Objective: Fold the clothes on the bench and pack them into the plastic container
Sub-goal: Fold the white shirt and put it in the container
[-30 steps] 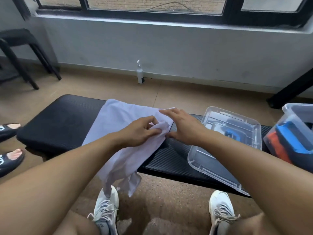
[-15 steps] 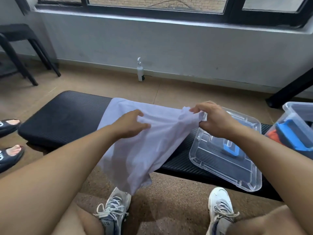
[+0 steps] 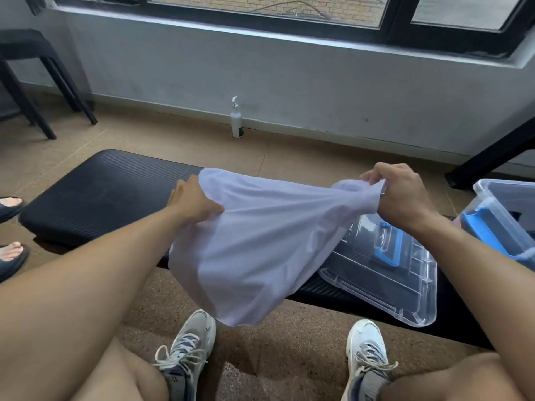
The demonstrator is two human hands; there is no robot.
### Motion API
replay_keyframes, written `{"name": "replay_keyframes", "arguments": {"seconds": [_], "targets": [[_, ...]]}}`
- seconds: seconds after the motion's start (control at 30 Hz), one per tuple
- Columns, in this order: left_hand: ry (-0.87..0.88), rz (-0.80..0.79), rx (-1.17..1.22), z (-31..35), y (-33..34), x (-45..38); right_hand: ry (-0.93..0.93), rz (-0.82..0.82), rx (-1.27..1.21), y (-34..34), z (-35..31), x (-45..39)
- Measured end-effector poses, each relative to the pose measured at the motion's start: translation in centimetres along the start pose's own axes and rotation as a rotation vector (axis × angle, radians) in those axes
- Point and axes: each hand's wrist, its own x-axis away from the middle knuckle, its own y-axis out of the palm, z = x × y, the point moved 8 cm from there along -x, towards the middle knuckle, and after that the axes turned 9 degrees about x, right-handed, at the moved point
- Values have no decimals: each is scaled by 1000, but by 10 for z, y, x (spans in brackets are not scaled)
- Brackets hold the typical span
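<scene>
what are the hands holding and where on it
Both grip the white shirt, lifted over the bench: left hand at its left edge, right hand bunching its right end.

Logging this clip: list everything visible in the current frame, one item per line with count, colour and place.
garment: 1, white, held up over the bench's near edge
bench: 1, black, across the middle
lid: 1, clear with blue latch, on the bench at right
plastic container: 1, clear, right edge, holds blue items
bottle: 1, white, on floor by wall
stool: 1, black, far left
sandalled feet: 2, left edge
left hand: 1, grips garment
right hand: 1, grips garment
shoes: 2, white, bottom
</scene>
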Motion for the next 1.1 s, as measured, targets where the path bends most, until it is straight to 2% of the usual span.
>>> {"name": "replay_keyframes", "arguments": {"seconds": [0.1, 0.2, 0.27, 0.37, 0.43, 0.47, 0.57, 0.67, 0.7, 0.77, 0.8, 0.83, 0.93, 1.1], "targets": [[-94, -84, -19, -5, 8, -2, 42, 120, -88, -13, -6, 6], [-18, -120, 45, 4, 16, -2, -22, 73, -211, -13, -23, 10], [119, -6, 112, 21, 8, 2, -78, -28, -254, -3, -33, 10], [309, 297, 271, 47, -23, 22, -145, -198, -303, 10, -52, 14], [394, 507, 400, 59, -48, 36, -136, -299, -425, 16, -64, 18], [429, 539, 448, 64, -54, 39, -119, -328, -491, 17, -68, 19], [419, 383, 385, 72, -40, 33, -75, -356, -638, 16, -75, 20], [452, 261, 330, 88, -25, 49, -143, -381, -595, 19, -83, 25], [524, 151, 395, 100, -19, 59, -171, -388, -569, 22, -85, 26], [575, -217, 458, 121, 7, 84, -196, -385, -559, 25, -89, 29], [564, -372, 420, 124, 23, 96, -199, -371, -562, 25, -91, 29], [571, -447, 337, 123, 36, 104, -203, -350, -557, 24, -91, 28], [661, -413, 128, 118, 55, 105, -204, -347, -560, 21, -95, 27], [567, -348, 324, 114, 32, 91, -235, -503, -650, 17, -107, 39]]}}
